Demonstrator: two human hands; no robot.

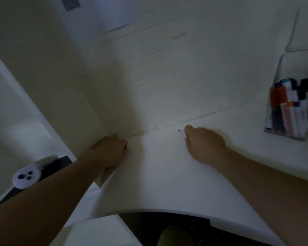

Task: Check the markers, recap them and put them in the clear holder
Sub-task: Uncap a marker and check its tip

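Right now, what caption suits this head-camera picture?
Right hand touches an uncapped dark-tipped marker to white paper; left hand steadies it, clear plastic holder nearby.

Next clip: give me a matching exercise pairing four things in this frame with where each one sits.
Things:
1. clear holder
2. left hand
3. right hand
4. white controller

Places:
A. far left, on a dark surface
B. at the white sheet's left edge
C. far right of the desk, holding markers
D. near the wall, gripping a marker with its dark tip showing

Pairs: 1-C, 2-B, 3-D, 4-A
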